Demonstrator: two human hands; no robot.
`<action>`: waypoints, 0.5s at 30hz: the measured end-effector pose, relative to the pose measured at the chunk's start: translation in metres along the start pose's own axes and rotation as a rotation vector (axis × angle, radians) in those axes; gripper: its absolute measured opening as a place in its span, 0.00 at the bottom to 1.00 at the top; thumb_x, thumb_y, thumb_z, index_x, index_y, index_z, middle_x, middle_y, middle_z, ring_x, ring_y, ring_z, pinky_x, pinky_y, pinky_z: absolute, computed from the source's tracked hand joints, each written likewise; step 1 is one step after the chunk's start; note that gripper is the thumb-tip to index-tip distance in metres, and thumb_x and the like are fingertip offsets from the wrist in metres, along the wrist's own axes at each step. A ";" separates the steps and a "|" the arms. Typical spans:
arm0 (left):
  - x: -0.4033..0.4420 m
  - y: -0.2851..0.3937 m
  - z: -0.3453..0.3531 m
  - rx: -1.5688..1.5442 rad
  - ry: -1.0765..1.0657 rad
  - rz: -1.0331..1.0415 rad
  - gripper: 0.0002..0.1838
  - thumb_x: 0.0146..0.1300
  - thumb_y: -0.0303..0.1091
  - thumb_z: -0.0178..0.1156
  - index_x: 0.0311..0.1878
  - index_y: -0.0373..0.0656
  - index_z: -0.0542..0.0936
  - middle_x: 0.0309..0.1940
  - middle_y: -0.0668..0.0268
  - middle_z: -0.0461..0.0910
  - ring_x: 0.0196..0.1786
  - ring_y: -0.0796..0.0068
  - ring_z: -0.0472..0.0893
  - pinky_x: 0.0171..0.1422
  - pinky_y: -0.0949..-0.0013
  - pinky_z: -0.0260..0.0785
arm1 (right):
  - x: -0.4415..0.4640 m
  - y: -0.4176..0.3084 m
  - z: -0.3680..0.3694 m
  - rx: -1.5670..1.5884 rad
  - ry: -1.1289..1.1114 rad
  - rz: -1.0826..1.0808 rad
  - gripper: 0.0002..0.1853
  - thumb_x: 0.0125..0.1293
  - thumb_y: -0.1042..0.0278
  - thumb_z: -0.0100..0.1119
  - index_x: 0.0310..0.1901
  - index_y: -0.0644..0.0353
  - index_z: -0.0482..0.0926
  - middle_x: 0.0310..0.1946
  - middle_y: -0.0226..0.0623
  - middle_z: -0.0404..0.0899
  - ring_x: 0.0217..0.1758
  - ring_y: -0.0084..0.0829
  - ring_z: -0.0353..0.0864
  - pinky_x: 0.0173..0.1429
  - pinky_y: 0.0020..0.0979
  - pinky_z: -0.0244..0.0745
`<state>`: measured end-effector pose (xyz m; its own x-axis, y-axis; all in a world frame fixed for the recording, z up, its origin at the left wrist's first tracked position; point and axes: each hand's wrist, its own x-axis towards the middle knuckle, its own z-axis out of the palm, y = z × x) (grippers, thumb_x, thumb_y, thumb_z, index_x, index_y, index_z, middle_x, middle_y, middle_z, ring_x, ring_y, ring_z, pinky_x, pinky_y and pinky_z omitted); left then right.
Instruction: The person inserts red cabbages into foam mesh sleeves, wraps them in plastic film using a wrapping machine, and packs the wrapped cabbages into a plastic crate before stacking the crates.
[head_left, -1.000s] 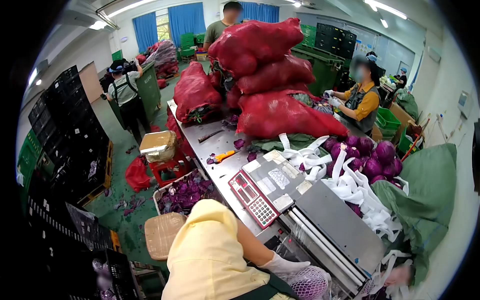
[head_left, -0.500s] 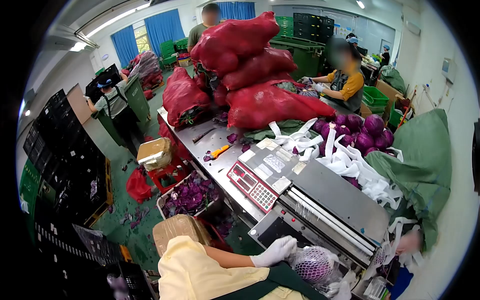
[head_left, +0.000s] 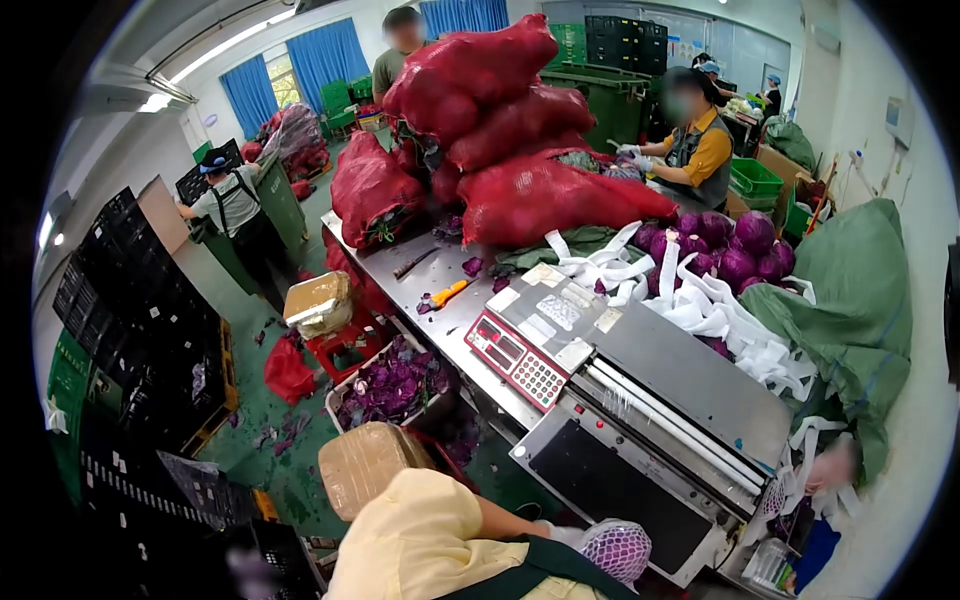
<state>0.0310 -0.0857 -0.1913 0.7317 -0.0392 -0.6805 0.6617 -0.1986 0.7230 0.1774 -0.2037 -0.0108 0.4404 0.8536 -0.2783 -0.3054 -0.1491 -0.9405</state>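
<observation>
My left hand (head_left: 563, 534), in a white glove, is at the bottom centre against a round purple cabbage (head_left: 617, 550) in white netting. The hand appears to hold it, though most of the fingers are hidden behind the cabbage. My right hand is out of view. Just beyond the cabbage lies the dark plate (head_left: 615, 480) of a wrapping machine (head_left: 690, 410), with white rollers and a red-and-white keypad panel (head_left: 517, 360).
Red net sacks (head_left: 560, 200) are piled on the steel table (head_left: 385, 275). Purple cabbages (head_left: 740, 245) and white netting (head_left: 715, 315) lie behind the machine. An orange-handled knife (head_left: 448, 293) is near the table edge. A co-worker (head_left: 700, 150) stands across; a crate (head_left: 395, 390) holds purple leaves.
The netted cabbage has moved off the front of the machine, down and toward me, along with my left hand. My right hand has left the view, and the machine's dark plate is uncovered.
</observation>
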 end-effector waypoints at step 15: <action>-0.147 0.114 -0.116 -0.865 -0.093 0.349 0.30 0.68 0.60 0.52 0.55 0.39 0.73 0.54 0.58 0.76 0.44 0.74 0.79 0.52 0.66 0.73 | 0.017 -0.062 0.104 0.217 -0.300 -0.010 0.20 0.73 0.56 0.47 0.55 0.64 0.73 0.55 0.41 0.76 0.57 0.27 0.74 0.61 0.30 0.70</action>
<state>0.0178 0.0108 0.0051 0.9207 -0.0443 -0.3878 0.3256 0.6350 0.7005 0.1157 -0.1278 0.0634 0.1873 0.9676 -0.1695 -0.4885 -0.0579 -0.8706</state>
